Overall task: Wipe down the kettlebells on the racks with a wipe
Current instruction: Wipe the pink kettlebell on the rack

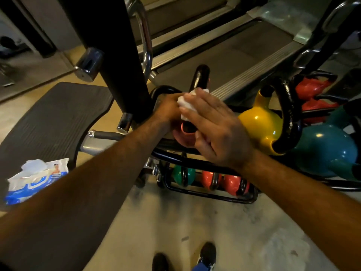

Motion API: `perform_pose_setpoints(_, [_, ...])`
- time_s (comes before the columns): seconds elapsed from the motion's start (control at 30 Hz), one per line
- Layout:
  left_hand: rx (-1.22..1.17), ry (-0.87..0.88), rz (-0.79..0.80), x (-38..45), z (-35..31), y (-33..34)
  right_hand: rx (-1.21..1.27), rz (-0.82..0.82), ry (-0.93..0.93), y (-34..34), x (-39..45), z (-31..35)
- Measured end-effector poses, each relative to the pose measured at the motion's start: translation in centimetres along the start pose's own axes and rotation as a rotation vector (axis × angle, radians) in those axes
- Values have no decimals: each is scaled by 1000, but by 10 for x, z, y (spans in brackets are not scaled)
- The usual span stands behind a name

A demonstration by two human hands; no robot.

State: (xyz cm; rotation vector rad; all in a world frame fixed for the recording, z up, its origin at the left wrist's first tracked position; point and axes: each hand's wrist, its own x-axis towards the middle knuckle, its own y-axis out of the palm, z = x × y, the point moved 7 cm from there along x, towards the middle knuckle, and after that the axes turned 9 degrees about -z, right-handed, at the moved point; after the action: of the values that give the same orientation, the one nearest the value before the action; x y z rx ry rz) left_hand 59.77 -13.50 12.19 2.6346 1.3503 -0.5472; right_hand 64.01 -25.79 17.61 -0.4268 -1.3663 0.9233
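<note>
The person is working at the left end of the upper rack [172,147], where a pink kettlebell [184,136] is sitting with its black handle [201,75] rising behind the hands. The right hand [213,128] is lying over it with fingers [192,98] nearly straight, pressing a crumpled white wipe [185,104] against the handle's base. The left hand [168,110] is reaching in from the other side; its fingers are curling around something at the rack's end, most likely the kettlebell or a rail, though the wipe and the other hand are hiding exactly what.

The main risk appears to be the bell shifting. It is resting near the rack's open end, and a hard sideways stroke could roll it off the rails toward the shoes [207,255] standing below. The flat-handed press is also giving little hold on the wipe, so it could slip off the glossy coating and drop through to the lower tier [211,194]. The yellow kettlebell [259,126] is sitting just beside the right wrist, so a wide stroke could knock knuckles against its handle. The wipe packet [37,178] is lying open on a dark mat [48,118], where the remaining sheets could be drying out.
</note>
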Motion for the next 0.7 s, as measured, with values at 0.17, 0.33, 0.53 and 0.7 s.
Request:
perform_pose_setpoints(0.17, [-54,-68,41,-2,10,-1,-204,151,-160,15,-25,24])
perform_pose_setpoints(0.33, [-91,41,99,10,16,-1,-284,146,-121,1,-8,14])
perform_pose_setpoints(0.53, [-45,167,176,18,30,-4,-436,298,-344,10,-21,27])
perform_pose_setpoints(0.7, [108,353,183,16,25,-11,-457,329,-253,11,-19,35])
